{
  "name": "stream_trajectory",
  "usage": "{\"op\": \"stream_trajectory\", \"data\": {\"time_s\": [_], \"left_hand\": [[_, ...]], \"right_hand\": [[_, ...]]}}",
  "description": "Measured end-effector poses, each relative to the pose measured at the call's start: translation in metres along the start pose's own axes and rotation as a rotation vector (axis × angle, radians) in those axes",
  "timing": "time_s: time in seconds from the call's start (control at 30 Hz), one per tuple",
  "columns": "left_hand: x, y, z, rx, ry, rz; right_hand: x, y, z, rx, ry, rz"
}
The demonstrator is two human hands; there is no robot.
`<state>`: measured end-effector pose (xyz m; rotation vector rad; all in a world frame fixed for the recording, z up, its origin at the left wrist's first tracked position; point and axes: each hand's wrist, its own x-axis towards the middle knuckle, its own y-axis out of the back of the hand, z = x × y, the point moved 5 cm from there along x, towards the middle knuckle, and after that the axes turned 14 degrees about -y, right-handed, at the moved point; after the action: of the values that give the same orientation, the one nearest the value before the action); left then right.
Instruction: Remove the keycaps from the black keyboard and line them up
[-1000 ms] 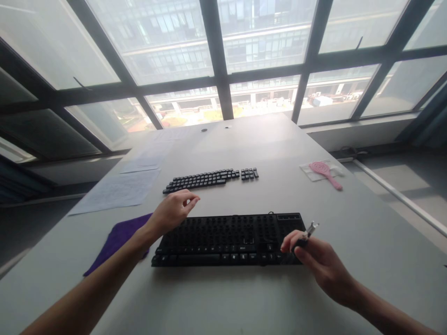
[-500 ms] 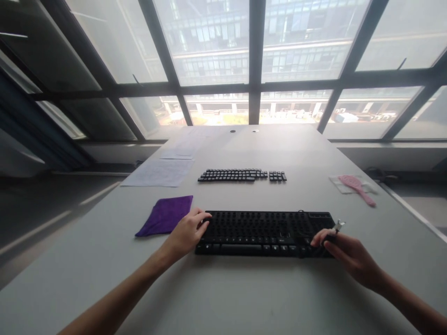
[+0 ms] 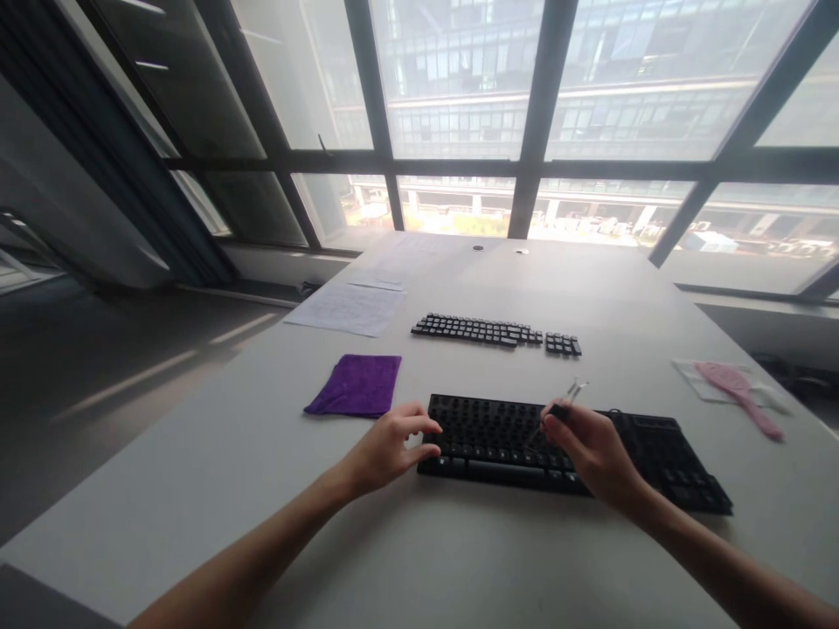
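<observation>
A black keyboard (image 3: 498, 472) lies on the white table, with many of its keycaps off and the front rows still capped. At its left end is my left hand (image 3: 399, 441), thumb and fingers apart, fingertips at the keyboard's edge; whether they touch it I cannot tell. Over the middle of the keyboard my right hand (image 3: 586, 441) is closed on a small keycap puller (image 3: 573, 391), whose pale metal end sticks up above the fingers. The puller's lower end is hard to make out against the dark keys. Behind the keyboard, loose black keycaps (image 3: 475, 330) stand in keyboard-like rows.
A folded purple cloth (image 3: 360, 384) lies left of the keyboard. Sheets of white paper (image 3: 347, 307) rest farther back on the left. To the right, a pink hairbrush (image 3: 738, 393) lies partly on a clear bag. Large windows rise behind the table (image 3: 459, 559).
The view has swung left. My right hand has moved with the puller from the keyboard's right end to its middle. The left hand's fingers have spread at the left end.
</observation>
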<state>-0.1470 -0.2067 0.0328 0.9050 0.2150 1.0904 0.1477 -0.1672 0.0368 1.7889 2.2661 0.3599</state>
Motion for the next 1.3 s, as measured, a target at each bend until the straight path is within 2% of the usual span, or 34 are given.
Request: {"op": "stream_trajectory", "data": {"time_s": [0.17,0.27,0.37,0.43,0.63,0.77,0.87,1.03,1.17,1.3], "left_hand": [[-0.002,-0.011,-0.003,-0.098,0.087,-0.060],[-0.001,-0.013,-0.005,-0.133,0.120,-0.079],[-0.003,-0.015,-0.005,-0.134,0.114,-0.071],[-0.004,-0.017,-0.003,-0.083,0.059,-0.067],[-0.007,-0.030,0.003,0.209,-0.221,-0.058],[-0.010,-0.036,0.004,0.298,-0.309,-0.031],[-0.010,-0.036,0.008,0.311,-0.337,0.002],[-0.007,-0.023,0.010,0.229,-0.328,0.136],[-0.003,-0.013,-0.002,0.074,-0.276,0.159],[0.000,-0.012,-0.009,0.021,-0.249,0.164]], "right_hand": [[0.024,-0.066,-0.024,0.012,0.055,-0.139],[0.034,-0.088,-0.024,0.077,0.020,-0.138],[0.037,-0.099,-0.019,0.109,-0.009,-0.136],[0.037,-0.101,-0.015,0.107,-0.013,-0.135],[0.040,-0.099,-0.007,0.121,-0.023,-0.134],[0.043,-0.099,-0.004,0.131,-0.028,-0.118],[0.044,-0.099,-0.004,0.136,-0.026,-0.119],[0.044,-0.098,-0.005,0.133,-0.023,-0.125],[0.044,-0.097,-0.005,0.128,-0.021,-0.121],[0.044,-0.098,-0.004,0.137,-0.022,-0.129]]}}
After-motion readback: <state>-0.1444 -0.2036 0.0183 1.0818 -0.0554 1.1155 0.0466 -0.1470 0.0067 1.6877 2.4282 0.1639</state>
